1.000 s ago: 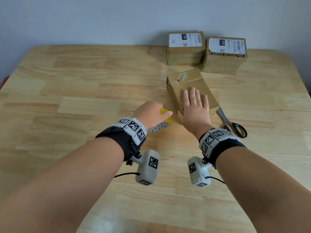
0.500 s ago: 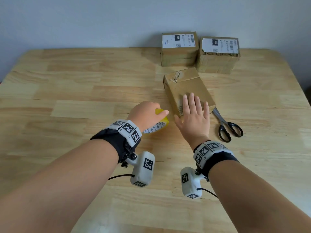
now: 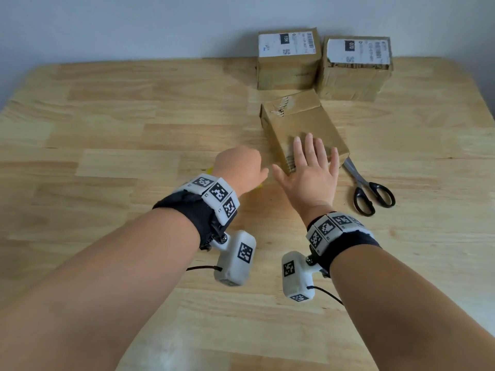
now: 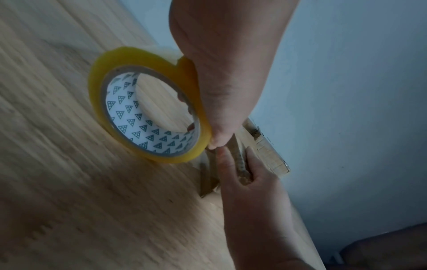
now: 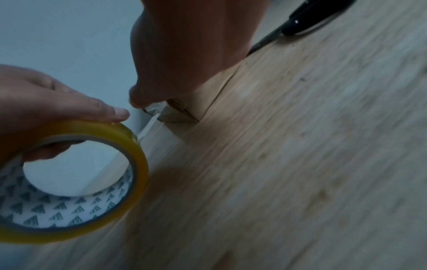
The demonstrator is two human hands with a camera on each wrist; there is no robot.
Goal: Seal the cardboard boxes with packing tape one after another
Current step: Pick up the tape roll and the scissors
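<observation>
A plain cardboard box [image 3: 300, 121] lies mid-table, its far end torn. My right hand [image 3: 310, 156] presses flat on the box's near end, fingers straight on top and thumb beside the left side. Just left of it my left hand [image 3: 249, 170] grips a roll of yellowish packing tape [image 4: 148, 117], whose core is printed with triangles. The roll hangs just above the table; in the head view the hand hides most of it. In the right wrist view the roll [image 5: 69, 182] is at lower left, close to the box's near corner [image 5: 180, 115].
Two labelled cardboard boxes [image 3: 288, 62] [image 3: 353, 68] stand side by side at the table's back edge against the wall. Black-handled scissors [image 3: 369, 188] lie right of the plain box. The wooden table [image 3: 107, 129] stretches bare to the left and front.
My left hand has turned over the tape roll, so the head view shows less of it. The right hand stays flat on the box's near end.
</observation>
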